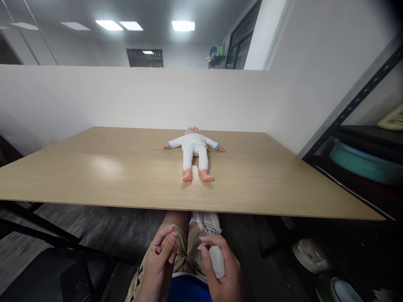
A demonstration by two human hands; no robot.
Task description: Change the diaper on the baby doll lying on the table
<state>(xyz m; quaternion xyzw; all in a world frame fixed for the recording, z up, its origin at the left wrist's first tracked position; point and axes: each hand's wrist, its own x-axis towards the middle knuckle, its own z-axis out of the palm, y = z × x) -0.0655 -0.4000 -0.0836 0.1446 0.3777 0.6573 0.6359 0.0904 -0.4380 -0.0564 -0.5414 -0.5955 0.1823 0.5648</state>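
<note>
Below the near edge of the table (94,176), both hands rest over the person's lap. One left hand (160,262) is loosely curled, fingers bent inward, gripping nothing; one right hand (220,268) lies just beside it, fingers curved over a small white object (217,258) that it touches, though whether it is clamped on that object cannot be told. The two hands are close together but not joined. Beyond the hands, one table spans the view: a flat, light wood-grain top with a thin edge. One doll (194,153) lies on its back on the table, near the centre and toward the far edge, well apart from both hands. It wears a white suit with blue cuffs, its arms are spread sideways, and its two bare feet point toward the near edge. Behind the table stands one white partition wall (94,96). Right of the table stands one dark metal shelf rack (355,105) holding one teal basin (362,161). Above the table, four ceiling light panels (182,26) are lit. Under the table, the floor (110,226) is dark.
</note>
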